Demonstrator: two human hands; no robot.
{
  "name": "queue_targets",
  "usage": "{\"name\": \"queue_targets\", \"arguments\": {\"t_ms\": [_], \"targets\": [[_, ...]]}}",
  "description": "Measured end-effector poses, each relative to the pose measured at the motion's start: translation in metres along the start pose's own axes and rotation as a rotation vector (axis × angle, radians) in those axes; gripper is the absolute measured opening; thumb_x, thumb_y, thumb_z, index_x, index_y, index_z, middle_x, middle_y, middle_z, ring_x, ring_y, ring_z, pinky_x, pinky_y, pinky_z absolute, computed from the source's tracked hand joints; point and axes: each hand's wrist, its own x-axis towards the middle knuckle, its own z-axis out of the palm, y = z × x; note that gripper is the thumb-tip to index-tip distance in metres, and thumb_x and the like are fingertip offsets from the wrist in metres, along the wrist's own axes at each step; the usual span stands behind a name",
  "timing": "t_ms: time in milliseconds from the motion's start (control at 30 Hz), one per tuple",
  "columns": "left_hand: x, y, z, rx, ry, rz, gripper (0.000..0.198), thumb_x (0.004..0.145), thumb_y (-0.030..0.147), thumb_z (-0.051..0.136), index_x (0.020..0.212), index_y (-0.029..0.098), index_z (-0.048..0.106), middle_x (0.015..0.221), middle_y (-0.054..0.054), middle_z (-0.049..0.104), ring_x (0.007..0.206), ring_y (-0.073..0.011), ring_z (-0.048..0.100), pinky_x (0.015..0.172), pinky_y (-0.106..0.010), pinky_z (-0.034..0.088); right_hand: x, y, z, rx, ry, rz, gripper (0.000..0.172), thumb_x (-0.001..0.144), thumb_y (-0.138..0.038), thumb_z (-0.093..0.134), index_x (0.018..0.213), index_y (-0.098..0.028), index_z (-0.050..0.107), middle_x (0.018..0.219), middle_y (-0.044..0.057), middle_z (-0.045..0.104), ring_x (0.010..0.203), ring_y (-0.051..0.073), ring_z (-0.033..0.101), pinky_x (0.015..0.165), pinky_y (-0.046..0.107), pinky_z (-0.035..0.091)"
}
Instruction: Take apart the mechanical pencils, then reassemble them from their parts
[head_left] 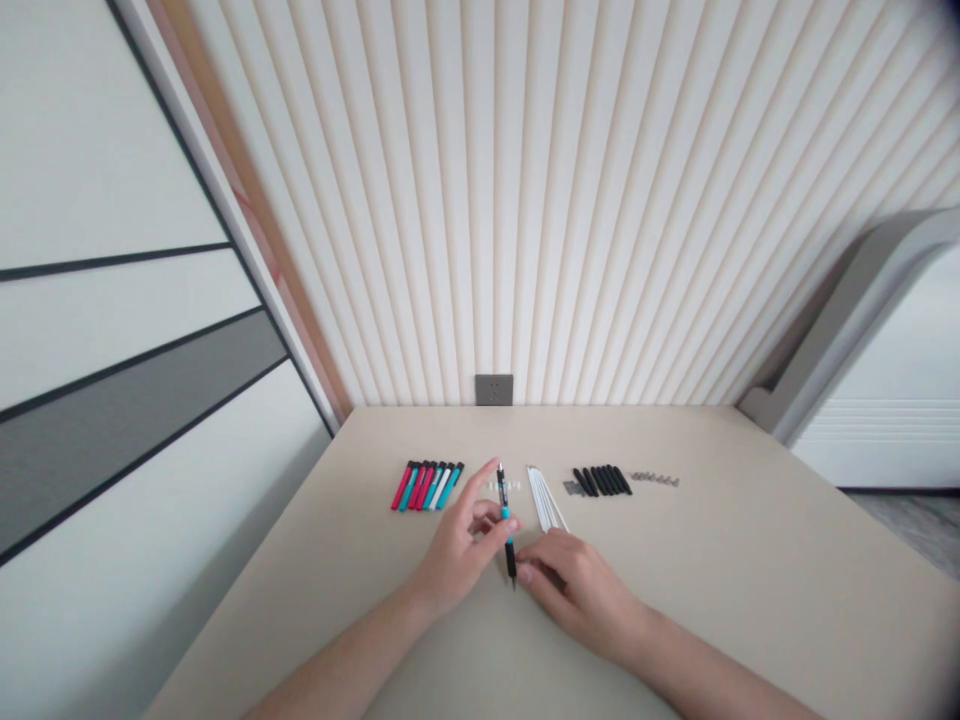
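Between the thumb and fingers of my left hand (461, 550) is a pen (508, 545) with a black grip, a blue band and a dark upper end. It stands nearly upright, its metal tip pointing down toward me, and my left index finger reaches up to its top end. My right hand (585, 590) is beside the lower part of the pen, fingers curled in and thumb close to the grip. Whether those fingers hold anything is hidden. Just beyond my right hand lie thin white refills (541, 498), fanned out on the table.
Red, blue and white pen barrels (427, 486) lie in a row on the left of the table (720, 580). Small clear pieces (514, 486) lie behind the pen. Black grips (606, 481), grey clips (574, 488) and small metal tips (656, 479) lie on the right. A wall socket (494, 389) is behind.
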Motion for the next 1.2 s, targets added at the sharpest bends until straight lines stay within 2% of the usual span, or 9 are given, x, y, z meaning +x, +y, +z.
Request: {"name": "queue_targets", "arguments": {"t_ms": [133,567,700,800,1033,1200], "targets": [[0.002,0.002,-0.002,-0.042,-0.031,-0.048,0.064,0.088,0.03,0.061,0.144,0.022,0.031,0.078,0.001,0.065,0.072,-0.0134,0.06,0.067,-0.024,0.045,0.0,0.002,-0.003,0.026,-0.003,0.011,0.022,0.098,-0.028,0.043,0.098,-0.022,0.064,0.085,0.003,0.066,0.082,0.017,0.058,0.077,0.028,0.041],[0.003,0.001,-0.006,-0.051,-0.014,-0.045,0.058,0.087,0.028,0.061,0.138,0.022,0.035,0.079,0.0,0.068,0.077,-0.0155,0.063,0.074,-0.027,0.044,-0.001,0.002,-0.005,0.034,-0.02,-0.001,0.026,0.099,-0.028,0.041,0.097,-0.02,0.066,0.083,0.004,0.065,0.08,0.016,0.057,0.075,0.028,0.041],[0.002,0.002,-0.006,-0.058,-0.014,-0.043,0.064,0.086,0.028,0.063,0.142,0.021,0.032,0.078,0.0,0.068,0.077,-0.0157,0.063,0.076,-0.028,0.045,0.0,0.003,-0.004,0.055,-0.004,-0.01,0.025,0.099,-0.028,0.042,0.1,-0.021,0.065,0.084,0.004,0.065,0.081,0.017,0.057,0.076,0.029,0.042],[0.001,-0.001,-0.003,-0.112,-0.007,-0.02,0.072,0.087,0.031,0.063,0.147,0.021,0.025,0.087,-0.004,0.071,0.083,-0.0169,0.065,0.08,-0.03,0.046,-0.001,0.003,-0.003,0.072,0.013,-0.014,0.022,0.098,-0.028,0.044,0.102,-0.021,0.064,0.086,0.004,0.065,0.082,0.017,0.058,0.077,0.028,0.042],[-0.003,-0.006,0.006,-0.185,-0.007,0.009,0.074,0.088,0.032,0.063,0.149,0.025,0.02,0.101,-0.006,0.073,0.093,-0.0194,0.067,0.091,-0.035,0.046,0.003,0.002,0.001,0.067,0.044,-0.007,0.012,0.091,-0.024,0.053,0.08,-0.019,0.055,0.073,-0.001,0.055,0.07,0.013,0.051,0.067,0.024,0.04],[-0.001,-0.004,0.007,-0.213,-0.018,0.008,0.075,0.089,0.035,0.061,0.149,0.024,0.017,0.105,-0.009,0.073,0.101,-0.0225,0.067,0.097,-0.04,0.045,0.007,0.005,0.002,0.112,0.101,0.031,0.01,0.088,-0.022,0.056,0.079,-0.02,0.056,0.072,-0.003,0.055,0.064,0.011,0.048,0.06,0.021,0.037]]}}
